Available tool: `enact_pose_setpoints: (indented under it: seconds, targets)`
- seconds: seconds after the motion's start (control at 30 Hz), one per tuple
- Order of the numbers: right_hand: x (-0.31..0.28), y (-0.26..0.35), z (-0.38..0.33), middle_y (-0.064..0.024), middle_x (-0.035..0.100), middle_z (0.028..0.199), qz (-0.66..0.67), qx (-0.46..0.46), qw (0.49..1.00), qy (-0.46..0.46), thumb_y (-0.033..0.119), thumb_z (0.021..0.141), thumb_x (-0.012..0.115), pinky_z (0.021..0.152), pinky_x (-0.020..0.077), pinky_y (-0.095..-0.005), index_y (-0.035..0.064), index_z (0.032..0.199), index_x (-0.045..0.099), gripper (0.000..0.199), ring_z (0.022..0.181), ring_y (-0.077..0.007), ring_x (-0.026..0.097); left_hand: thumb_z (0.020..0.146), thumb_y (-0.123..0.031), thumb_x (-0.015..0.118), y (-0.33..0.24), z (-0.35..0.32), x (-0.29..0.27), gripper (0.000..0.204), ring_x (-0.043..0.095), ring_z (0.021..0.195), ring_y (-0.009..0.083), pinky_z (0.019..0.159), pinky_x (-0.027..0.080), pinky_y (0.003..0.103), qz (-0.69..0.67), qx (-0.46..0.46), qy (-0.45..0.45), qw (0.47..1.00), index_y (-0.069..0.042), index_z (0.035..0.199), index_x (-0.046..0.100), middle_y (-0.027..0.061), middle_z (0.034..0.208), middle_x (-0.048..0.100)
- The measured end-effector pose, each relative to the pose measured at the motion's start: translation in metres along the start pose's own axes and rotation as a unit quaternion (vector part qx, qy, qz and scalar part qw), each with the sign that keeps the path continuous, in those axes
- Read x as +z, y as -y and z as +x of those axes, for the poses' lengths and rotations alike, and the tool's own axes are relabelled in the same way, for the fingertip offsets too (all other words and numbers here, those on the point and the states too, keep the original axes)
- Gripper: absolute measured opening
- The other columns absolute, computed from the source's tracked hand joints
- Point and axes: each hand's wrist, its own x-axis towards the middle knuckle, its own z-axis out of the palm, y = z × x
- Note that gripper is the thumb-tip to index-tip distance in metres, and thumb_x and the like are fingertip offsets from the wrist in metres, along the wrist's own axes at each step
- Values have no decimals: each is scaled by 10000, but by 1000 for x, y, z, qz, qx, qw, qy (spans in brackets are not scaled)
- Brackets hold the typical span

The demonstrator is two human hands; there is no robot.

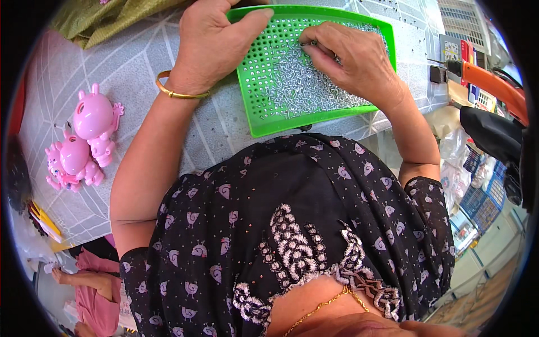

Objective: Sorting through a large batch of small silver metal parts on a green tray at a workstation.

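A green tray with rows of round holes lies on the table in front of me. Small silver screws are heaped loosely over its middle and right part; toward the left, several sit in holes with their heads showing. My left hand is closed on the tray's far left corner, its thumb along the rim and its other fingers partly out of sight. Over the screws, my right hand has its thumb and fingers drawn together in a pinch. Whatever lies between those fingertips is hidden.
Pink plastic toy figures stand on the grey patterned table to the left. An olive cloth sack lies at the far left. An orange-and-black tool juts in at right, above a blue basket. Another person is at lower left.
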Motion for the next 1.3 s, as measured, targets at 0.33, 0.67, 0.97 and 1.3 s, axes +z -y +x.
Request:
enact_pose_setpoints:
  seconds: [0.33, 0.67, 0.97, 1.3]
  targets:
    - [-1, -2, 1, -78, 632, 756, 9, 44, 999, 2, 192, 977, 643, 629, 510, -353, 64, 987, 628, 129, 674, -219, 656, 851, -67, 741, 0, 0, 0, 151, 598, 806, 100, 724, 480, 253, -10, -5, 3, 1000, 21, 962, 689, 37, 858, 653]
    - [-24, -13, -13, 24, 467, 811, 654, 302, 687, 95, 304, 1115, 456, 475, 288, -181, 71, 1043, 516, 251, 549, -16, 332, 928, -71, 721, 24, -2, 4, 155, 621, 865, 52, 773, 494, 211, -46, 3, 17, 999, 17, 1056, 721, -24, 970, 674]
    - [-28, -22, -20, 31, 464, 798, 579, 274, 767, 39, 316, 1124, 414, 466, 302, -204, 72, 1003, 524, 293, 546, -20, 331, 928, -69, 720, 25, 0, 4, 158, 611, 871, 52, 779, 485, 206, -37, 13, 20, 999, 20, 1058, 718, -25, 967, 663]
    - [-31, -111, -20, -201, 626, 807, -188, 215, 931, -227, 175, 1056, 531, 660, 505, -475, 38, 1022, 540, 141, 705, -388, 644, 873, -57, 730, 19, 5, 9, 136, 588, 781, 93, 717, 469, 233, -26, 63, 7, 998, 23, 981, 707, 25, 865, 636]
